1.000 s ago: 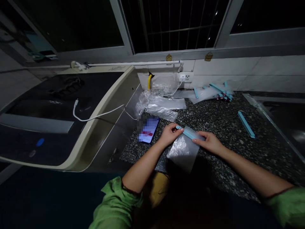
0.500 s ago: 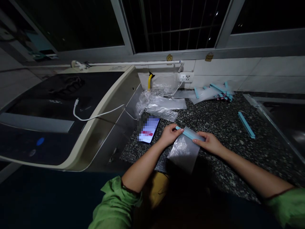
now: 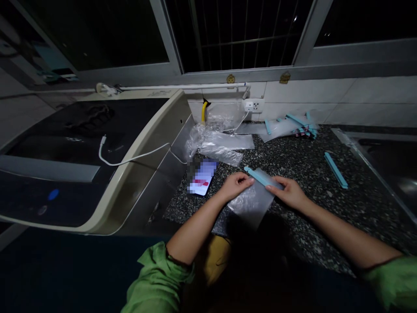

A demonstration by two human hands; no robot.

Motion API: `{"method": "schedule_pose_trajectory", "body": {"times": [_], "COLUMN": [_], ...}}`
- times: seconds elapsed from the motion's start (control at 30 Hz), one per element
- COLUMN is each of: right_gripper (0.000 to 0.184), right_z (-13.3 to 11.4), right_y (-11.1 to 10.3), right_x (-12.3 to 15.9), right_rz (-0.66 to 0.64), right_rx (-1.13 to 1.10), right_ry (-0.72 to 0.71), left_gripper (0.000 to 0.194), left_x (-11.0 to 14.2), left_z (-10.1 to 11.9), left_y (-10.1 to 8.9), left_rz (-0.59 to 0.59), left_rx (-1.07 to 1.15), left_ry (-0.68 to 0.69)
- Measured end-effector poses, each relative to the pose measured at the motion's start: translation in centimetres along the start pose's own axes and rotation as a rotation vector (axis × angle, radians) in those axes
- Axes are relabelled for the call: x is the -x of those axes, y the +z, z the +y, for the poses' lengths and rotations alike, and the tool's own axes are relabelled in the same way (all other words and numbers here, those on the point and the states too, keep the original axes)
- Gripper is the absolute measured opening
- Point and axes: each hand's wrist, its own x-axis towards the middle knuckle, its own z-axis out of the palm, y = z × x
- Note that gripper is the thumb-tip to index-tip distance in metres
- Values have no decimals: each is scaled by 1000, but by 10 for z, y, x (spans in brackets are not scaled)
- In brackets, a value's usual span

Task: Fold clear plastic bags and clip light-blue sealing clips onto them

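A light-blue bag sealing clip (image 3: 257, 175) lies slantwise along the upper edge of a clear plastic bag (image 3: 249, 204). Its left end sticks out past the bag's edge. My left hand (image 3: 237, 184) pinches the bag just below the clip's left part, fingers closed. With thumb and fingers, my right hand (image 3: 287, 191) grips the clip's right end together with the bag. The bag's lower part hangs towards me, partly in shadow. Whether the clip is fully closed over the bag, I cannot tell.
A single blue clip (image 3: 336, 170) lies to the right on the speckled counter (image 3: 293, 152). Behind are piled blue clips (image 3: 302, 126) and crumpled plastic bags (image 3: 224, 143). A lit phone (image 3: 203, 177) lies left of my hands, beside a washing machine (image 3: 140, 143) with a white cable (image 3: 140, 160).
My left hand has slid off the clip's left end and down onto the bag. That end now shows free, and clip and bag have tilted slightly.
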Motion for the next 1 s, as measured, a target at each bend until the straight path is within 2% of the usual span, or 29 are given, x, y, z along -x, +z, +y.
{"method": "schedule_pose_trajectory", "body": {"times": [0.1, 0.2, 0.3, 0.57, 0.83, 1.0], "right_gripper": [42, 43, 41, 36, 42, 43], "right_z": [0, 0, 0, 0, 1, 1], "right_y": [-4, -7, -9, -9, -16, -22], "right_x": [-1, -1, -2, -3, -5, -7], "right_rz": [83, 146, 188, 221, 311, 352], "right_rx": [4, 10, 17, 38, 63, 50], "right_ry": [5, 2, -8, -28, -14, 18], "left_gripper": [40, 41, 40, 43, 48, 44], "left_x": [2, 3, 2, 0, 2, 2], "left_z": [-1, -3, -5, -6, -8, -6], "left_y": [0, 0, 1, 4, 1, 1], "left_rz": [-85, -116, -104, -98, -145, -87], "left_rx": [-13, -8, -20, -56, -213, -269], "left_ry": [-30, -101, -115, -47, -49, -31]}}
